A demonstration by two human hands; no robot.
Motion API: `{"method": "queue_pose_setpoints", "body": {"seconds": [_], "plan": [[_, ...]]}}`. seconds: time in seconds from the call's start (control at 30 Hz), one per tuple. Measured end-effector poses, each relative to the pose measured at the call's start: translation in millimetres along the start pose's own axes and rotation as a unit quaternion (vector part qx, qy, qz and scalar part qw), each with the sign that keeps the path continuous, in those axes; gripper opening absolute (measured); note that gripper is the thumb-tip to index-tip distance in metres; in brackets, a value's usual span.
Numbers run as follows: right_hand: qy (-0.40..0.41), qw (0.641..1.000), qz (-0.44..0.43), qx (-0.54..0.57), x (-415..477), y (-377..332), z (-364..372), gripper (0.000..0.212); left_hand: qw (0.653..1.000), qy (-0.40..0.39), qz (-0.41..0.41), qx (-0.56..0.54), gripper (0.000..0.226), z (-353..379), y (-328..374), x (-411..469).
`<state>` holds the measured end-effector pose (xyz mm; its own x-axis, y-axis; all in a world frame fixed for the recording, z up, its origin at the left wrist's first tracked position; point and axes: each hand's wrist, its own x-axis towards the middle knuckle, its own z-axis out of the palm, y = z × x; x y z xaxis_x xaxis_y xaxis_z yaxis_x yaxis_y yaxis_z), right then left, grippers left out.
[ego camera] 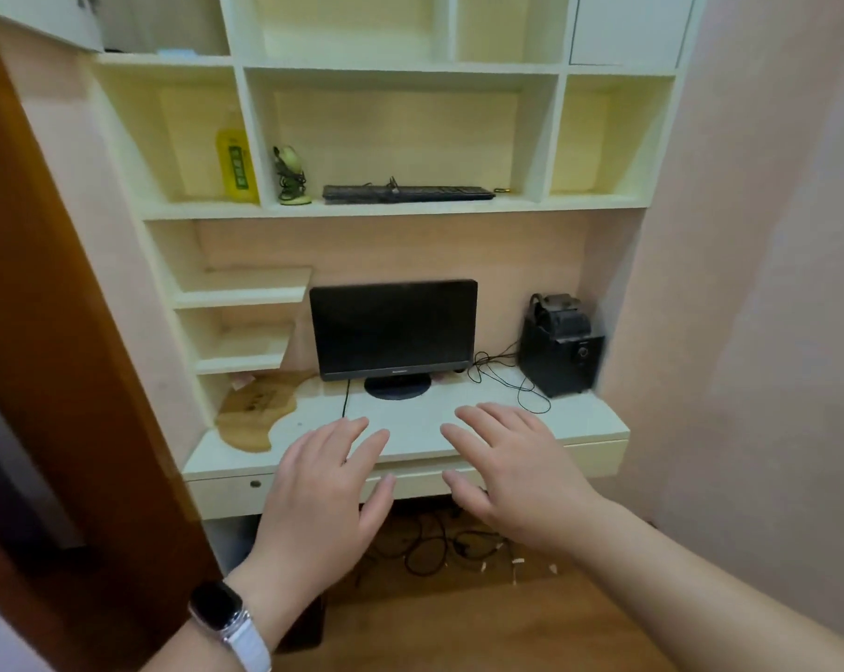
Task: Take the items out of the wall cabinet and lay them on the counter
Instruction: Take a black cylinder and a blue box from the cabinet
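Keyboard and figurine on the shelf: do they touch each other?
Apart. The head view shows a strip of bare shelf between the figurine and the left end of the keyboard.

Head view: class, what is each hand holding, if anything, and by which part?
Nothing is held. The left hand and right hand are both open, fingers spread, over the counter edge.
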<state>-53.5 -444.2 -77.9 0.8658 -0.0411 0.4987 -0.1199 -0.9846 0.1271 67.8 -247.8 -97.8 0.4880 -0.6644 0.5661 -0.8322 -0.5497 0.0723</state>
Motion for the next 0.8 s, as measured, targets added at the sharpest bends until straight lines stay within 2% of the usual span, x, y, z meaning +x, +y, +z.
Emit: {"method": "queue_pose_setpoints", "body": {"seconds": [0.4, 0.63, 0.8], "plan": [[-0.018, 0.998, -0.049, 0.038, 107.3, -33.9, 63.8, 0.047, 0.998, -0.011, -0.051, 0.031, 0.046, 10.7, -96.1, 25.3], [0.014, 0.995, -0.072, 0.064, 172.6, -9.8, 114.2, 0.046, 0.994, -0.031, -0.075, 0.077, 0.047, 36.4, -135.0, 72.5], [0.040, 0.992, -0.080, 0.088, 234.0, 20.4, 151.5, 0.047, 0.991, -0.022, -0.079, 0.102, 0.047, 61.5, -161.6, 138.2]]}}
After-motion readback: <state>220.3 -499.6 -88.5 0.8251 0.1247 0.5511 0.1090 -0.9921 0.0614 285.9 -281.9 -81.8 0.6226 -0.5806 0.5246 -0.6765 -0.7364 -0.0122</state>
